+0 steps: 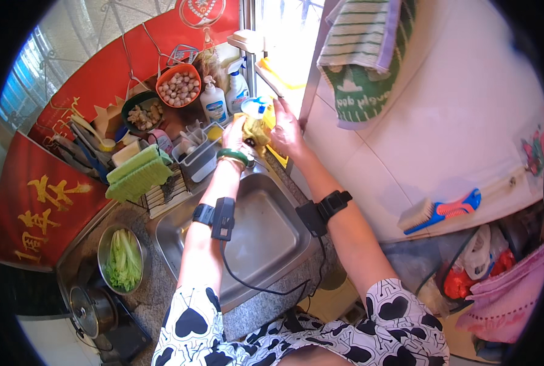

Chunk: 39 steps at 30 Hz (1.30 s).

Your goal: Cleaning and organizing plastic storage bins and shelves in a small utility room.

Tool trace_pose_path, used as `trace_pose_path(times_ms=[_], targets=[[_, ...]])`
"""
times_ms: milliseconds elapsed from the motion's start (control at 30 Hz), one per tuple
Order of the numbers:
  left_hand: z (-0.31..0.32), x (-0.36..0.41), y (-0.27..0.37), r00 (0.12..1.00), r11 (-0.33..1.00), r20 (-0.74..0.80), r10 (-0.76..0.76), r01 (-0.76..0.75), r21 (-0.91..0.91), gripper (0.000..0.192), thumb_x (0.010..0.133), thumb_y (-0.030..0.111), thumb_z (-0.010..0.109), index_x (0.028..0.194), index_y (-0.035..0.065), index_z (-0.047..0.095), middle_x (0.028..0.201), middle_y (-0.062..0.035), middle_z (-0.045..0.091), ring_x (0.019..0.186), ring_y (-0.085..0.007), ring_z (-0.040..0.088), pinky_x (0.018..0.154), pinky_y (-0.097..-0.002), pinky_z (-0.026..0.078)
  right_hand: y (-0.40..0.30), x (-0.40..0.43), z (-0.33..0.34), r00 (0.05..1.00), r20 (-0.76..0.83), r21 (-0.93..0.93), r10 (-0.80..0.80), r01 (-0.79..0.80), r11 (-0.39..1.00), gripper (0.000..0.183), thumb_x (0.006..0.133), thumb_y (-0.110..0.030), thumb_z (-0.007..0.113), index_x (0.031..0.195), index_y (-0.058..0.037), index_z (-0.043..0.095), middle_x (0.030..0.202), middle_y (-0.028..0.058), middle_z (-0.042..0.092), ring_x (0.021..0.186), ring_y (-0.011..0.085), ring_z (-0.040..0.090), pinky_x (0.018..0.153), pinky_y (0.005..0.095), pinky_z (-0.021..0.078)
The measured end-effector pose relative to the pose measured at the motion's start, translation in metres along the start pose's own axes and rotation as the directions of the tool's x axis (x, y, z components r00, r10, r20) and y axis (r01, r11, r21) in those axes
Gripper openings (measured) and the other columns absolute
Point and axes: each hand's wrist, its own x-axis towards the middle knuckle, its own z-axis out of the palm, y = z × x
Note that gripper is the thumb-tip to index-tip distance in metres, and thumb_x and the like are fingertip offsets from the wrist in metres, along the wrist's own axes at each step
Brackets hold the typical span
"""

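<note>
Both arms reach across the stainless steel sink (267, 219) to the corner behind the faucet. My left hand (233, 137), with a green bangle at the wrist, touches a crumpled yellow cloth (253, 129); its fingertips are partly hidden by the cloth. My right hand (286, 126) is beside the wall and a yellow item (270, 120), with its fingers extended; whether it touches that item I cannot tell. Behind the hands stand a white pump bottle (214, 101) and a spray bottle (238, 87). The sink holds no dishes.
Left of the faucet are a clear plastic caddy (201, 160) and a rack with a green cloth (139, 176). A bowl of leafy greens (124, 261) and a lidded pot (89, 313) stand at the left. A brush (441, 211) and towels (368, 59) are along the right wall.
</note>
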Motion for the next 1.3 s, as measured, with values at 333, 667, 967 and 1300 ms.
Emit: trace_pose_path(times_ms=[333,667,967,1300], targets=[[0.004,0.087,-0.022,0.98,0.982,0.098,-0.175,0.181,-0.057,0.045,0.094,0.038,0.04,0.118,0.0039,0.056,0.115,-0.0097,0.062,0.103,-0.0245,0.06,0.096,-0.0395,0.043,0.023,0.026,0.05,0.957,0.206,-0.045,0.206,-0.201,0.979,0.063,0.07,0.008,0.042,0.132,0.0073,0.034,0.112,0.0338,0.051,0.095,0.0452,0.056,0.083,0.046,0.0455],[-0.018,0.128,-0.03,0.985,0.985,0.052,-0.168,0.169,-0.025,0.043,0.094,0.037,0.043,0.118,0.0033,0.056,0.115,-0.0102,0.062,0.102,-0.024,0.061,0.091,-0.0366,0.047,0.005,0.03,0.048,0.902,0.322,-0.066,0.289,-0.283,0.957,0.068,0.067,0.013,0.04,0.134,0.0058,0.033,0.137,0.0246,0.037,0.109,0.043,0.051,0.092,0.0426,0.042],[-0.011,0.118,-0.032,0.972,0.967,0.05,-0.229,0.233,-0.1,0.052,0.079,0.036,0.07,0.112,-0.003,0.058,0.106,-0.0111,0.063,0.088,-0.022,0.064,0.079,-0.0332,0.052,0.026,0.022,0.053,0.954,0.253,0.04,0.16,-0.176,0.984,0.064,0.074,0.006,0.044,0.136,0.0074,0.028,0.124,0.0362,0.043,0.116,0.0475,0.043,0.1,0.0453,0.0338],[-0.007,0.104,-0.023,0.992,0.985,0.113,-0.055,0.036,0.167,0.026,0.089,0.017,0.059,0.111,0.0019,0.058,0.103,-0.01,0.064,0.09,-0.0206,0.063,0.078,-0.0325,0.051,0.014,0.025,0.044,0.903,0.334,0.046,0.271,-0.303,0.952,0.064,0.073,0.008,0.041,0.135,0.0073,0.029,0.133,0.0313,0.037,0.118,0.0452,0.043,0.1,0.0434,0.0357]])
